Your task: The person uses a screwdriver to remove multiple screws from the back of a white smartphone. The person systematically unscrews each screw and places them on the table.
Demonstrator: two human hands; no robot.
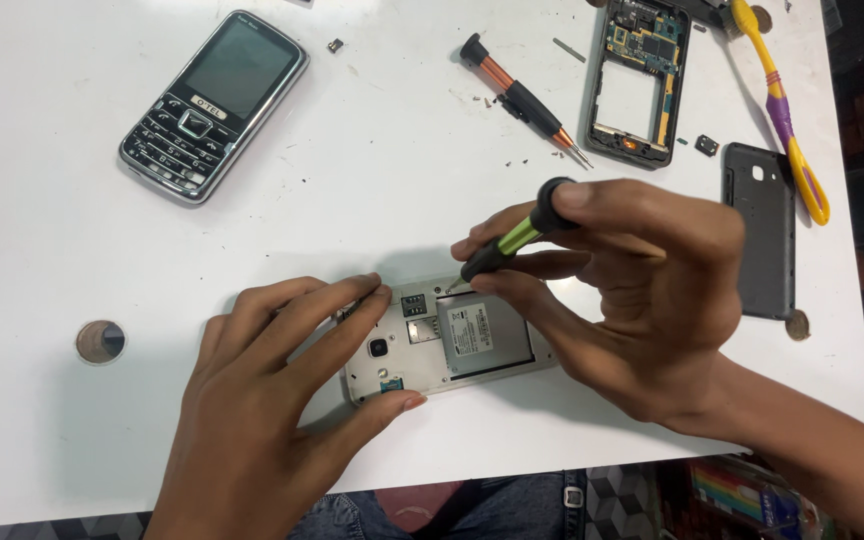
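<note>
Keypad phone; orange screwdriver; grey back cover; stripped frame

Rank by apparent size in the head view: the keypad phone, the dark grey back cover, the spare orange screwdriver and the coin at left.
1. Keypad phone.
2. Dark grey back cover: nearly as long but slimmer, so close to first.
3. Orange screwdriver: long but thin.
4. Coin: plainly smallest.
</note>
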